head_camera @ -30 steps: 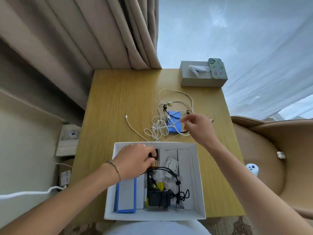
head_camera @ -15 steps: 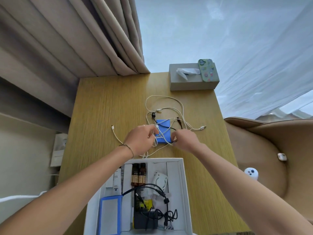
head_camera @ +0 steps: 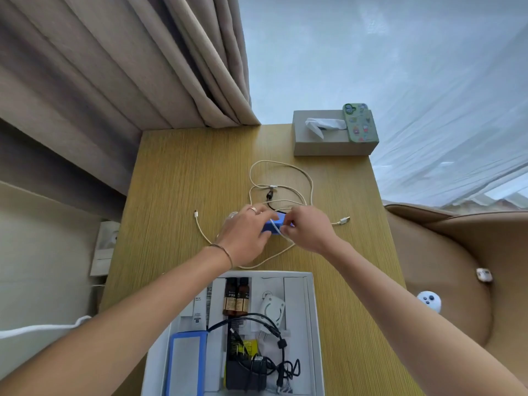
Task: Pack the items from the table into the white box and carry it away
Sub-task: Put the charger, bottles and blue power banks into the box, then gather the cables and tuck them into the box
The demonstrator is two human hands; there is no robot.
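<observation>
A tangle of white cables (head_camera: 310, 184) lies mid-table around a small blue device (head_camera: 275, 226). My left hand (head_camera: 245, 234) covers the device's left side and grips it. My right hand (head_camera: 308, 230) pinches a white cable at the device's right end. A black cable plug (head_camera: 270, 193) lies just behind them. The white box (head_camera: 313, 324) sits at the near table edge, holding a blue-edged case (head_camera: 187, 364), two brown bottles (head_camera: 235, 295), a white charger (head_camera: 273, 310) and a black adapter with cord (head_camera: 257, 372).
A grey tissue box (head_camera: 328, 147) with a green phone (head_camera: 360, 122) on it stands at the table's far right corner. Beige curtains hang far left, a sheer curtain on the right. A tan armchair (head_camera: 457, 267) with small white gadgets sits right of the wooden table (head_camera: 185, 181).
My left hand left the white box and came forward to the blue device. My right hand shifted onto the cable at the device. The view tilted up, so the box sits lower.
</observation>
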